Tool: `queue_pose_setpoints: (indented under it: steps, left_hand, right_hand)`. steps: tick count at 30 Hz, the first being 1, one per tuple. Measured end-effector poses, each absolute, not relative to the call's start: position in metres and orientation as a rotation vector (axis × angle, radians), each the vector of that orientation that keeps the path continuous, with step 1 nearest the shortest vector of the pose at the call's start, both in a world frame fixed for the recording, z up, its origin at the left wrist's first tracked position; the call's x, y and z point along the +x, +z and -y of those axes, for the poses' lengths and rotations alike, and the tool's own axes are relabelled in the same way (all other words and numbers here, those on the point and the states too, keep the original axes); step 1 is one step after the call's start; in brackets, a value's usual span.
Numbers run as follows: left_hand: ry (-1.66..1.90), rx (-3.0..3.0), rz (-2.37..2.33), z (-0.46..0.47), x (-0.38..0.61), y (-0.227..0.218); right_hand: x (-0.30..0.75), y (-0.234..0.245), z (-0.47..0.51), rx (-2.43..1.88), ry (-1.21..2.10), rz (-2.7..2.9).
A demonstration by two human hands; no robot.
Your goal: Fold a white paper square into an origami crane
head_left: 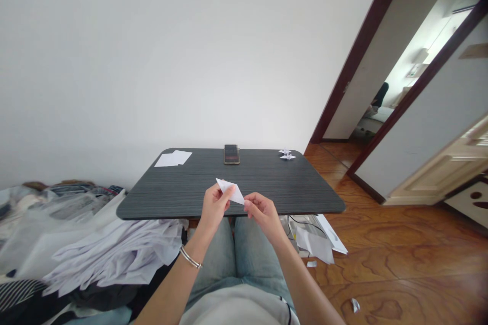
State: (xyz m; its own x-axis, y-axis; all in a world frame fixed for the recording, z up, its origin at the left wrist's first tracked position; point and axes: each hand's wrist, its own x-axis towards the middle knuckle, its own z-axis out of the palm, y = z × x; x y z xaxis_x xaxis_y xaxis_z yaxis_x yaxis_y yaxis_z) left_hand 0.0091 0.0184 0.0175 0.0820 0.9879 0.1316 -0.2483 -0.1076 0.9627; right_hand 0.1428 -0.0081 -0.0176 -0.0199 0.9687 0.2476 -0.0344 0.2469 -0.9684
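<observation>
A small folded piece of white paper (233,190), roughly diamond-shaped, is held above the near edge of the dark table. My left hand (216,202) pinches its left part, thumb on top and fingers beneath. At its lower right corner, my right hand (261,209) closes thumb and forefinger on the tip. The fingers under the paper are partly hidden. White folded paper cranes (287,156) sit at the table's far right corner. Flat white paper sheets (172,158) lie at the far left.
A phone (231,154) stands at the back middle of the black table (183,198), against the wall. Clothes and plastic bags (76,228) are heaped on the left. Papers and cables (314,241) lie under the right side, with a paper scrap (355,305) on the wooden floor.
</observation>
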Motion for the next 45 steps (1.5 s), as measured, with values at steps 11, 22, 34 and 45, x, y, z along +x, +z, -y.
queue_pose_setpoints:
  steps: [11, 22, 34, 45]
  left_hand:
    - [1.208, 1.306, -0.852, -0.019, 0.004, 0.014]
    - [1.116, 1.31, -0.825, -0.026, -0.006, 0.009]
    - [0.896, 1.466, -0.847, -0.036, -0.008, -0.008]
    - [0.852, 1.435, -0.818, -0.039, -0.009, -0.013]
  right_hand:
    - [0.146, -0.016, 0.009, -1.012, 0.943, 1.345]
    - [0.147, -0.025, 0.005, -1.008, 1.086, 1.359]
    - [0.16, -0.046, -0.019, -0.925, 0.988, 1.395]
    - [0.16, -0.046, -0.017, -0.85, 1.108, 1.345]
